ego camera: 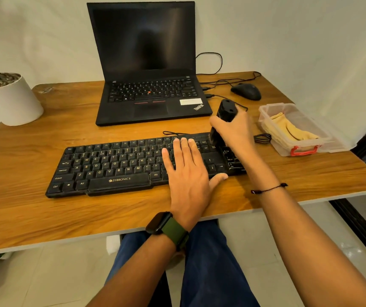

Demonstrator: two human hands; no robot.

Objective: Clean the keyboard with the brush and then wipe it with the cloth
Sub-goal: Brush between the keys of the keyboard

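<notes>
The brushing step is under way. The right hand (235,131) grips a black plastic brush (223,122) upright, bristles on the top-right keys of the black wired keyboard (115,167), which lies at the middle of the wooden surface (22,151). The left hand (186,171) lies flat, fingers straight, pressing the keys to steady it. The yellow cloth (288,130) waits in a clear plastic box (323,140) at three o'clock. Next probably comes sweeping the bristles along the rows.

Single head-worn view, looking forward and down (wide-angle), close over the desk (44,209)
</notes>
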